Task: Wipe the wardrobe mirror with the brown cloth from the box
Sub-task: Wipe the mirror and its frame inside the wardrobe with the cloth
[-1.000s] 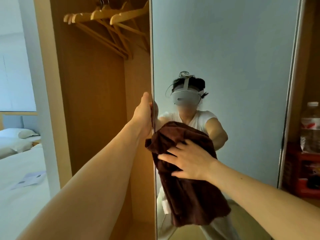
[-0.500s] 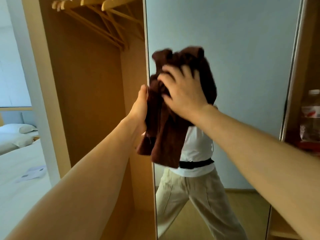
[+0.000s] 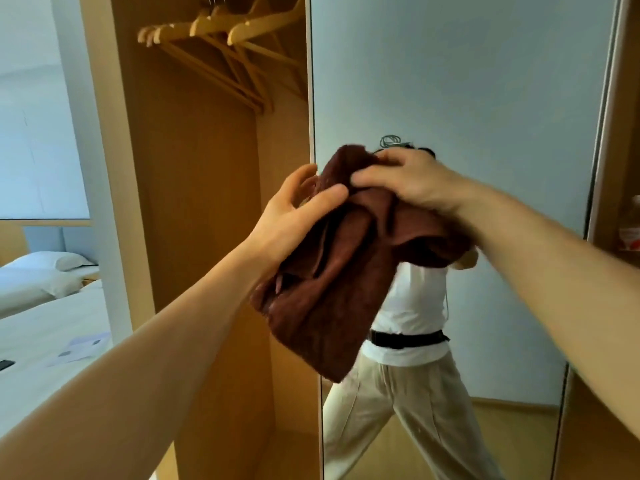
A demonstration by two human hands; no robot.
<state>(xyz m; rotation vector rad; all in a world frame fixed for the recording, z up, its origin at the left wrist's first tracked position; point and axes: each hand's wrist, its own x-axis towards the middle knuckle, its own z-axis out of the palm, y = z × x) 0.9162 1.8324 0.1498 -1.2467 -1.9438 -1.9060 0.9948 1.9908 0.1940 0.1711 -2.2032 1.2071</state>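
Observation:
The brown cloth [image 3: 332, 282] hangs bunched in front of the wardrobe mirror [image 3: 467, 81], near its left edge. My right hand [image 3: 412, 181] grips the cloth's top. My left hand [image 3: 294, 213] has come off the mirror's edge; its thumb and palm touch the cloth's left side, fingers spread. I cannot tell whether the cloth touches the glass. The mirror reflects a person in a white top and beige trousers, partly hidden by the cloth.
The open wardrobe compartment [image 3: 207, 202] lies left of the mirror, with several wooden hangers [image 3: 221, 32] at the top. A bed [image 3: 45, 327] with papers stands at far left. A shelf with a bottle [image 3: 632, 223] is at the right edge.
My left hand has let go of the mirror's edge and moved onto the cloth. My right hand has lowered the cloth slightly and pulled it away from the high spot on the glass.

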